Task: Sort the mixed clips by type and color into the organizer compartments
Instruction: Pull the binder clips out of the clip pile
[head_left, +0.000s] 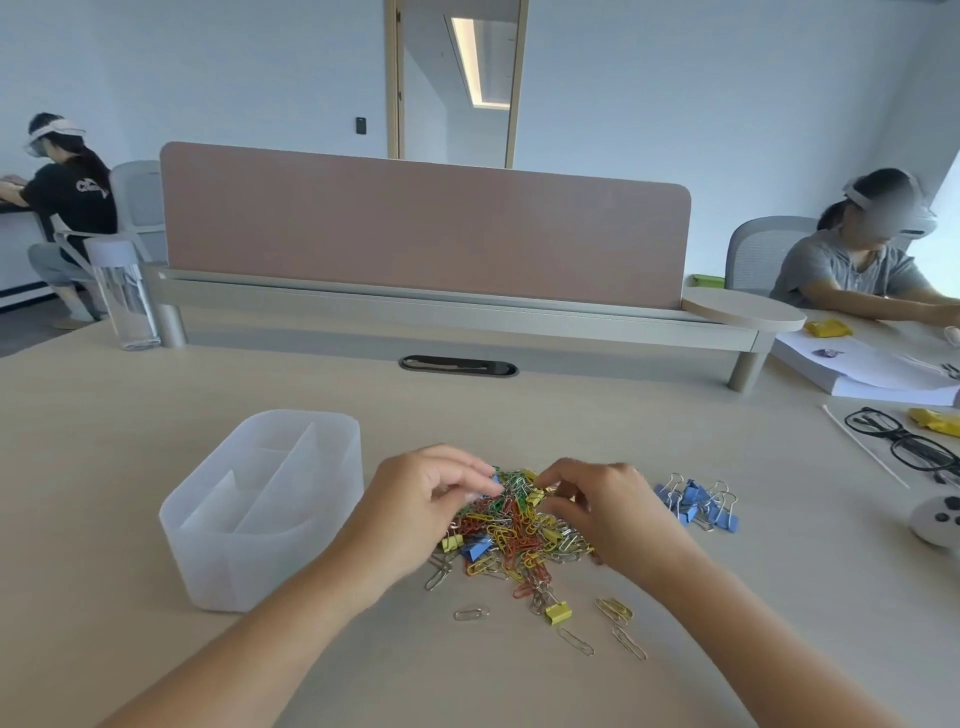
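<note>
Head view: the left hand (431, 499) had its grip pinched, thumb to forefinger, on a blue binder clip (497, 479) at the far top of the clip pile (514, 535); only a corner of that clip showed. The right hand (613, 509) curled its fingers into the pile's far side just across from the left grip. Whether that grip held anything, I could not tell, since its fingertips hid the contact. Both palms covered the pile's flanks.

The organizer (234, 566) stood just outside the left grip, near it but not touching, with bare table (156, 415) around it. A sorted cluster of blue binder clips (696, 506) lay outside the right grip. A yellow binder clip (558, 612) and stray silver paper clips (576, 642) lay nearer the person than both grips, with open table beyond them. A white controller (937, 519) was cut off at the right edge.

The organizer was frosted translucent plastic, round-cornered, with thin dividers. The pile was tangled wire in red, yellow, green and silver.
</note>
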